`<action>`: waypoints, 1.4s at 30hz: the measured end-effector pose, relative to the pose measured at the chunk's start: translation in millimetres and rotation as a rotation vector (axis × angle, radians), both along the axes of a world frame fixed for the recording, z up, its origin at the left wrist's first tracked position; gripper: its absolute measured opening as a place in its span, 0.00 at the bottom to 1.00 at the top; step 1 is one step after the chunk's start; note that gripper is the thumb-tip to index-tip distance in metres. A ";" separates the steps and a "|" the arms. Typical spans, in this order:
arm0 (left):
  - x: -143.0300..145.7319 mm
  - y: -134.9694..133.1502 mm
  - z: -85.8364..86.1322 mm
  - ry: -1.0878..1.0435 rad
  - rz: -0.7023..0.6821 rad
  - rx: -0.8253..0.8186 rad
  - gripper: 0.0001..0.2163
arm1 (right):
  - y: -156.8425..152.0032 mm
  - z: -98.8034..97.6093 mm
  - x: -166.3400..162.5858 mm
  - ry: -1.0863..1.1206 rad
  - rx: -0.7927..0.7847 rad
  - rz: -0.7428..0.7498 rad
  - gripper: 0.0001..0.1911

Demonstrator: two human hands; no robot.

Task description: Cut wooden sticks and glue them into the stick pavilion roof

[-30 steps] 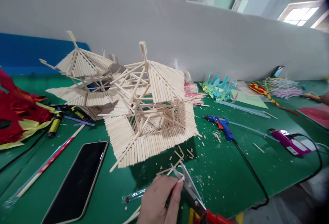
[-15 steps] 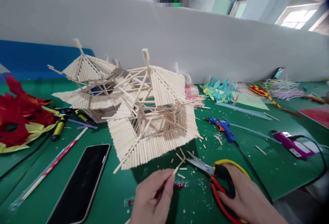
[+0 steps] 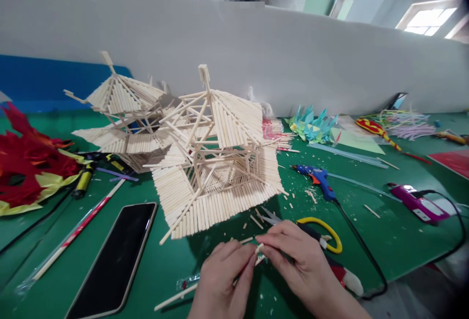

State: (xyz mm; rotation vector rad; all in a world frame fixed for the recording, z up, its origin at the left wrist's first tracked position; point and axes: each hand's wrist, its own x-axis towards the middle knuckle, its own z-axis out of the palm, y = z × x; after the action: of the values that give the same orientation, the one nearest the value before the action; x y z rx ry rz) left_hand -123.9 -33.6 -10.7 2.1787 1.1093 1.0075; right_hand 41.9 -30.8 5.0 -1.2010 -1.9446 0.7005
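Low in the head view, my left hand (image 3: pixel 227 277) pinches a thin wooden stick (image 3: pixel 260 248). My right hand (image 3: pixel 298 263) meets it there, its thumb and fingertips closed on the stick's short showing end. A longer pale stick (image 3: pixel 176 297) passes beneath my left hand; whether it is held or lies on the table I cannot tell. Partly covered by my right hand, the scissors lie on the table, blades (image 3: pixel 270 217) and yellow handle (image 3: pixel 340 242) showing. Just beyond stands a pavilion model (image 3: pixel 220 172) built of wooden sticks, its upper roof partly open framework.
A second stick pavilion (image 3: pixel 126 109) stands behind left. To the left are a phone (image 3: pixel 113 260), a wrapped stick (image 3: pixel 76 233) and red paper craft (image 3: pixel 29 167). Rightward lie a blue glue gun (image 3: pixel 317 180) with a cord, a purple power strip (image 3: pixel 417 204) and teal paper craft (image 3: pixel 313 124).
My right hand has let go of the scissors and moved left to the stick by my left hand. The scissors now rest on the table. A longer stick shows under my left hand.
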 end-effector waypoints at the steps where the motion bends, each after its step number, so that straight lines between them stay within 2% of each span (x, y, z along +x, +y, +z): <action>1: 0.2 0.6 -0.9 -0.015 0.020 -0.005 0.08 | 1.1 -1.0 -1.1 0.006 0.009 -0.010 0.08; 6: 4.7 5.9 -1.7 -0.094 0.091 -0.040 0.08 | 2.3 -5.8 -8.2 -0.037 0.131 -0.056 0.07; 8: 6.1 7.6 -0.6 -0.100 0.119 -0.062 0.09 | 4.7 -10.5 -11.0 -0.007 0.144 -0.123 0.06; 11: 4.7 9.6 -3.7 -0.045 0.174 -0.053 0.09 | 11.4 -20.3 -9.2 0.111 0.047 -0.296 0.06; 13: 1.8 12.8 -12.4 0.065 0.183 -0.014 0.10 | 14.5 -26.5 -4.4 0.176 -0.043 -0.368 0.07; 15: -0.8 19.0 -25.4 0.180 0.164 -0.015 0.11 | 13.7 -30.9 0.2 0.229 -0.143 -0.381 0.09; 19: -1.2 32.4 -46.2 0.184 0.134 -0.082 0.10 | 1.9 -35.0 -0.4 0.350 -0.326 -0.380 0.12; 21: 0.0 32.3 -45.6 0.124 0.136 -0.115 0.11 | -5.4 -34.9 -5.1 0.394 -0.369 -0.380 0.13; 23: 0.6 26.0 -37.4 0.024 0.134 -0.157 0.12 | -12.0 -33.3 -10.5 0.423 -0.379 -0.375 0.13; 26: 0.5 11.3 -19.8 -0.169 0.096 -0.285 0.12 | -20.9 -29.3 -18.2 0.435 -0.355 -0.350 0.10; 29: 0.1 1.0 -8.3 -0.365 0.042 -0.506 0.14 | -27.1 -27.3 -25.5 0.404 -0.276 -0.318 0.07; 35: -6.3 2.2 -8.8 -0.709 -0.035 -0.871 0.12 | -23.6 -30.8 -33.7 0.326 0.011 -0.195 0.09; 37: -12.8 4.6 -11.7 -0.770 -0.081 -0.945 0.13 | -20.4 -30.8 -34.1 0.373 -0.021 -0.114 0.09; 42: -29.8 9.6 -23.3 -0.800 -0.200 -1.080 0.17 | -15.5 -33.1 -38.5 0.573 -0.283 0.111 0.07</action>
State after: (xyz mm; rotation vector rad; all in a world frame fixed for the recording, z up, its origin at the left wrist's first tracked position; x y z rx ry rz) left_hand -153.7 -24.0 -34.0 0.8645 0.7270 0.7723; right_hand 3.3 -46.2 -28.1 -0.9167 -1.4670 1.2566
